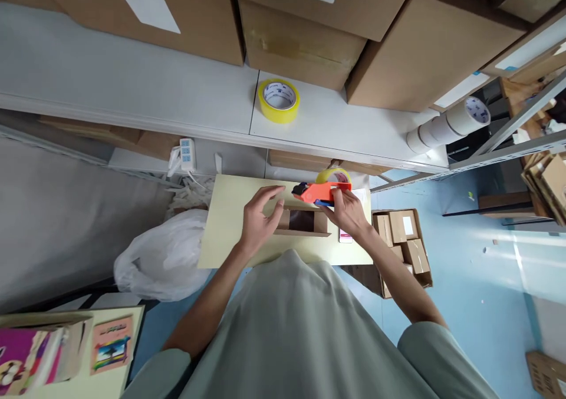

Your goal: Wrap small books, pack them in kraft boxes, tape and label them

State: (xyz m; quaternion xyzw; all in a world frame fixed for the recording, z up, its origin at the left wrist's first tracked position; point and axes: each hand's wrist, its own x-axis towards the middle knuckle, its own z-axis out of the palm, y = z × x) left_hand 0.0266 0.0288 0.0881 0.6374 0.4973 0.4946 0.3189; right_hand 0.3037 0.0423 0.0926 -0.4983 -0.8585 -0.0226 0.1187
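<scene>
Shirt (300, 328), near; right hand (347, 211), curled round tape dispenser (315, 193); left hand (260, 219), fingers parted, empty; open box (321, 222): taping stage, apparently; flaps (303, 233) need folding.

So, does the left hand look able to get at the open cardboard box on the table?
Likely yes: the left hand looks empty, close to the open cardboard box, and the orange tape dispenser in the right hand leaves the box's left end free.

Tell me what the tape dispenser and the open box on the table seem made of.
Tape dispenser: probably hard plastic, smooth-looking, judging by its uniform bright orange body. Open box: likely cardboard, matte brown, with thin, flat flaps.
</scene>
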